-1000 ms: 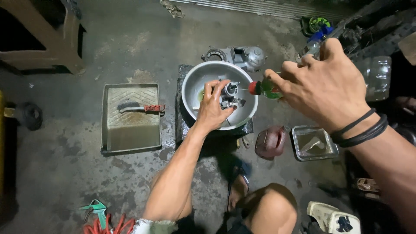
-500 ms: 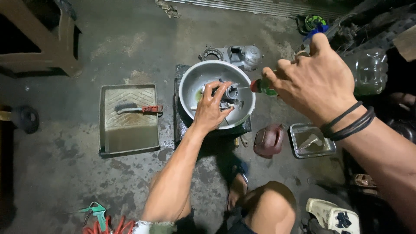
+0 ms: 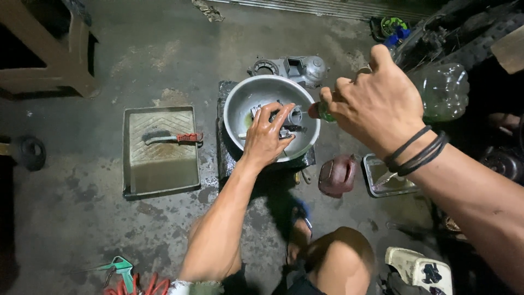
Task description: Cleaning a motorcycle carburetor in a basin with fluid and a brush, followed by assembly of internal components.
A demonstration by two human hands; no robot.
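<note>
Left hand [image 3: 266, 136] on metal part [image 3: 289, 117] in bowl [image 3: 240, 104]

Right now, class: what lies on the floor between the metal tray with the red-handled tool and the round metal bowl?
In the head view, only bare, stained concrete floor separates the tray from the bowl and the dark mat beneath it.

Small grey metal engine part [image 3: 284, 121] lying inside round metal bowl [image 3: 240, 109]

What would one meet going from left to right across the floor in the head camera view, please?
Dark wheel → flat metal tray holding a red-handled tool → round metal bowl with the left hand on a part inside → right hand gripping a green-and-red tool → clear plastic bottle.
</note>
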